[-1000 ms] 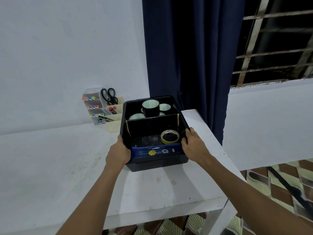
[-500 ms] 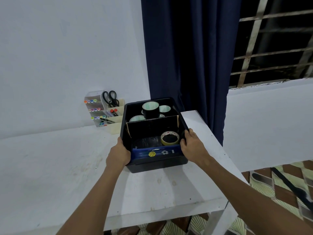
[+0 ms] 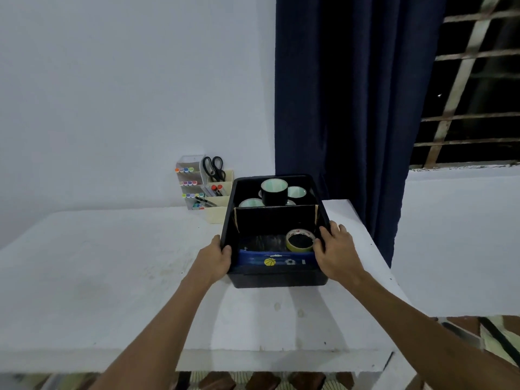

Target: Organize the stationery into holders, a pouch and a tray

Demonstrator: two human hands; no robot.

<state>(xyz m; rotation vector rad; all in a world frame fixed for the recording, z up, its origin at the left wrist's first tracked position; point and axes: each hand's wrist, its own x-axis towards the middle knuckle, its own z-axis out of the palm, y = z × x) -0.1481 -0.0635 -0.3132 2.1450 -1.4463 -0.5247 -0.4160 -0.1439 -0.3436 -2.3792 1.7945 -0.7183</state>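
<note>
Near the table's [image 3: 112, 277] right edge, head view: left hand [image 3: 215, 261] and right hand [image 3: 336, 256] grip opposite rims of the black tray [image 3: 278, 278], fingers curled over. Tape roll [image 3: 299, 240] and blue pouch [image 3: 277, 260] inside. Pen holders [image 3: 204, 187] just behind-left; bare tabletop left.

The tray [image 3: 277, 278] is black, the pouch [image 3: 274, 260] blue (with a yellow basketball print), the curtain [image 3: 351, 108] navy, the surface [image 3: 98, 277] white, the holder [image 3: 218, 212] cream.

Glossy black plastic tray [image 3: 277, 278], matt cardboard divider [image 3: 277, 219], scuffed matt white table [image 3: 112, 263], dark blue cloth curtain [image 3: 351, 94], clear plastic pen holder [image 3: 188, 161]
</note>
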